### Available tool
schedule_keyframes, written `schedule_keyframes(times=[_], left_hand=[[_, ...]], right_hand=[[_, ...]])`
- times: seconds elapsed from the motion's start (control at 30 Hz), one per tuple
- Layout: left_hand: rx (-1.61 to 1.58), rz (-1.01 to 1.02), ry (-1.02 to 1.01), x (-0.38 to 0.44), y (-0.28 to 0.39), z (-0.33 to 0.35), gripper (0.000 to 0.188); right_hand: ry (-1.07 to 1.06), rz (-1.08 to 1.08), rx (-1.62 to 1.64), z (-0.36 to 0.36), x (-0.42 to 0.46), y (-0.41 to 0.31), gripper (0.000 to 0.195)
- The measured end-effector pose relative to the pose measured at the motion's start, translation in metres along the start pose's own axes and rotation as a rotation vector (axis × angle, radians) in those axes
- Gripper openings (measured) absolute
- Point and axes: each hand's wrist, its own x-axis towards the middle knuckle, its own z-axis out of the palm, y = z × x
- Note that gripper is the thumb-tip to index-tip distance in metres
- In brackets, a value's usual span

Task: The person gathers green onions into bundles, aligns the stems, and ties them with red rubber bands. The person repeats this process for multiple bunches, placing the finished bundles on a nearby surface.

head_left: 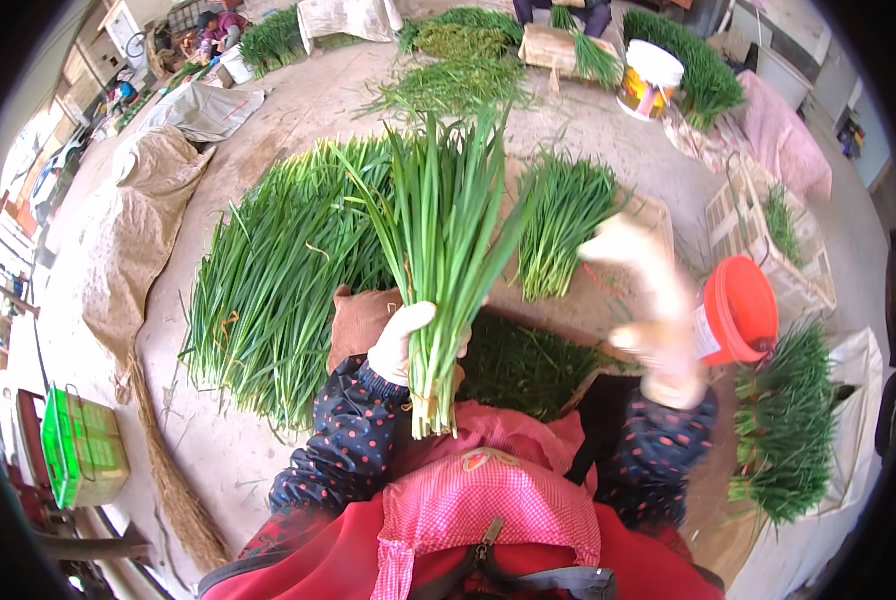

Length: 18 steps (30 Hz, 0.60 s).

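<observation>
My left hand [401, 341], in a white glove, is closed around the pale stems of a bunch of garlic chives [444, 225]. The leaves fan upward, and the cut ends point towards my pink checked apron [493, 480]. To the right, my right hand [669, 322] is gloved too and blurred by motion. Its thumb and fingers are spread, with nothing visible between them. Just left of it, a smaller pile of chives [564, 225] lies on a board [647, 221]. A large heap of chives [290, 277] covers the floor on the left.
An orange-red bucket [737, 311] stands near my right hand, beside tied chive bundles [785, 427]. A plastic crate [774, 240] is behind it. Leftward are a straw broom [167, 465], a green basket [80, 446] and a covered row [133, 232]. Another person [564, 11] sits at the far side.
</observation>
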Motion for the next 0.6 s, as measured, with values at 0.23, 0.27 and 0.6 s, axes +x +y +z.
schedule_keyframes(times=[0.23,0.27,0.6], left_hand=[[0.472,0.14,-0.09,0.054,-0.007,0.021,0.112],[0.53,0.186,-0.07,0.057,-0.009,0.019,0.12],[1.254,0.252,0.074,0.14,-0.005,-0.02,0.102]], right_hand=[[-0.32,0.14,1.141,0.133,0.028,0.003,0.096],[-0.269,0.123,1.112,0.132,0.035,-0.002,0.099],[-0.102,-0.076,0.922,0.121,0.123,0.015,0.073]])
